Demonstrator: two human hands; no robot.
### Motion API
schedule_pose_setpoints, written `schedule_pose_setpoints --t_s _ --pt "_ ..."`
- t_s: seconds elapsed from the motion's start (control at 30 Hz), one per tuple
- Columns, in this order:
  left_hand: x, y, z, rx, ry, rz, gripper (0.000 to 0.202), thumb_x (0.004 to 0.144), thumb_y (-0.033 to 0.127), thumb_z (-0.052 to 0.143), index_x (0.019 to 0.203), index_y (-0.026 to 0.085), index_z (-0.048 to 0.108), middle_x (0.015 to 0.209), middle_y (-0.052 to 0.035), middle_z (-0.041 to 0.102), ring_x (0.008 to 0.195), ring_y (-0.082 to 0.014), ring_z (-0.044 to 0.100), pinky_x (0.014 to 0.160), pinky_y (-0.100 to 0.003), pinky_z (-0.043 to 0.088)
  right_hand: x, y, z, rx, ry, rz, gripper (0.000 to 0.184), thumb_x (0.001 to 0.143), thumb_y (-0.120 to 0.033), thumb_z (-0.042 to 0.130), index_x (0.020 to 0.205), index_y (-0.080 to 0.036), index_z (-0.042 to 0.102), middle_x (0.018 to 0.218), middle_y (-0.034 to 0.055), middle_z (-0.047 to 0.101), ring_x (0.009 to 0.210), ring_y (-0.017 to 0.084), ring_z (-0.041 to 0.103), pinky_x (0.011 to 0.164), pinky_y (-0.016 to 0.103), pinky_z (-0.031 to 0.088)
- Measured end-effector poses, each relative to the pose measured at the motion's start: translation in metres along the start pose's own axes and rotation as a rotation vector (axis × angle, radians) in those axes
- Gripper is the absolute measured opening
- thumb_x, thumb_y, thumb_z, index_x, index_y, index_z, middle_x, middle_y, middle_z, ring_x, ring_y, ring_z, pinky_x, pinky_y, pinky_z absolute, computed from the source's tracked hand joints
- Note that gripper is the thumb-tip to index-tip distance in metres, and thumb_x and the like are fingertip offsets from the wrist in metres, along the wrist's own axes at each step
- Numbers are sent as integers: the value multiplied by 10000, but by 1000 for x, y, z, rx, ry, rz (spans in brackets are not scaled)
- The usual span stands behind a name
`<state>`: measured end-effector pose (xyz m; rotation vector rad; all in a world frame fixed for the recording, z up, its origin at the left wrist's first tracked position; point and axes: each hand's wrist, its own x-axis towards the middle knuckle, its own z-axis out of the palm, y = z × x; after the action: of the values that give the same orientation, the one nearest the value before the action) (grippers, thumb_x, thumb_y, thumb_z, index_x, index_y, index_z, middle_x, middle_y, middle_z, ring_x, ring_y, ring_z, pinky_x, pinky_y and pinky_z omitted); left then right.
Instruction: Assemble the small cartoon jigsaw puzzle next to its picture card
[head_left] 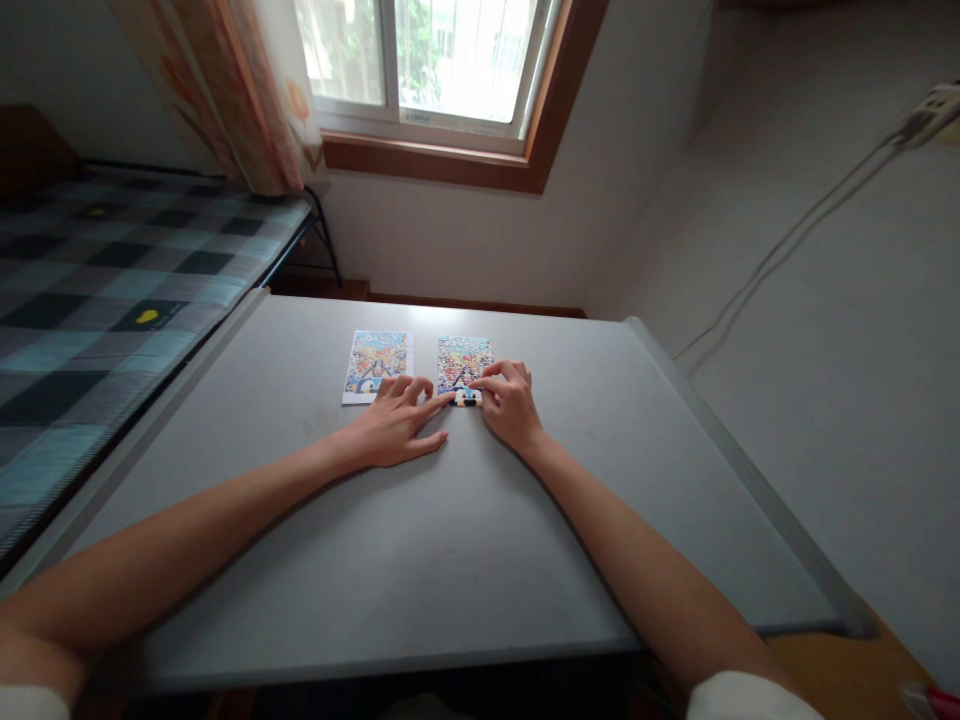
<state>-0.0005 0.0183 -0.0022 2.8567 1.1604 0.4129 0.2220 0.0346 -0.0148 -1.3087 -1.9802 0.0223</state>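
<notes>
A small colourful picture panel (463,355), finely speckled and possibly a jigsaw puzzle, lies flat on the table (450,550). My left hand (394,425) is open, fingers spread, its index fingertip at the panel's lower left edge. At the lower right corner is my right hand (512,405), its fingers bent and drawn together, with the index fingertip over the panel's lower part. Whatever is between the right fingertips is too small to make out. To the left lies a similar printed picture card (375,355) with a white border, partly covered by my left fingers.
A bed with a checked mattress (202,230) stands along the table's left side. Behind the table are a window (457,60) and a patterned curtain (247,100). A cable (780,245) hangs along the right wall from a socket (934,115).
</notes>
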Motion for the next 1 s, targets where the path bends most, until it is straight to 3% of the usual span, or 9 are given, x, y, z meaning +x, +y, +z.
schedule_pose_setpoints --t_s 0.17,0.37,0.57,0.67,0.77,0.9,1.0 --pt "-1 -2 3 7 47 24 580 892 491 458 1437 329 343 1199 -83 452 1086 -275 383 965 -442 275 0 2 1 8 -39 -46 299 785 -57 538 797 -257 761 905 55 637 947 226 475 826 385 371" --pt "0 -3 2 40 18 17 520 893 521 445 1379 338 429 1231 -72 448 1127 -283 376 975 -441 268 -1 1 -1 5 -114 -106 303 803 -74 542 799 -283 762 932 47 635 970 226 448 839 382 355" --pt "1 -1 0 48 -6 20 524 898 514 437 1391 338 414 1235 -66 475 1118 -297 383 984 -459 254 -1 -1 -1 -39 -142 -129 264 820 -116 554 768 -281 753 1005 41 621 994 232 436 829 384 337" --pt "0 -2 2 31 23 33 518 898 499 454 1387 334 419 1239 -70 477 1124 -293 387 981 -463 266 0 0 -2 -7 -88 -86 287 802 -78 542 749 -271 747 1004 42 610 992 218 453 835 370 345" --pt "-3 -4 4 14 123 44 504 882 423 512 1369 308 446 1234 -83 489 1119 -282 402 959 -452 300 3 5 -5 7 41 -8 298 798 -56 518 766 -249 742 949 51 600 955 201 481 848 365 353" --pt "-3 -3 0 -25 248 139 320 879 285 523 1192 264 587 1055 -71 591 986 -237 477 891 -420 353 7 19 -12 -45 141 93 288 798 -72 497 752 -235 728 884 50 594 903 201 496 849 373 354" --pt "0 11 -17 -154 154 347 186 887 258 488 991 222 638 782 -31 611 756 -166 521 753 -340 401 8 27 -15 -40 160 153 284 797 -89 486 745 -233 725 849 49 586 880 203 500 840 370 366"
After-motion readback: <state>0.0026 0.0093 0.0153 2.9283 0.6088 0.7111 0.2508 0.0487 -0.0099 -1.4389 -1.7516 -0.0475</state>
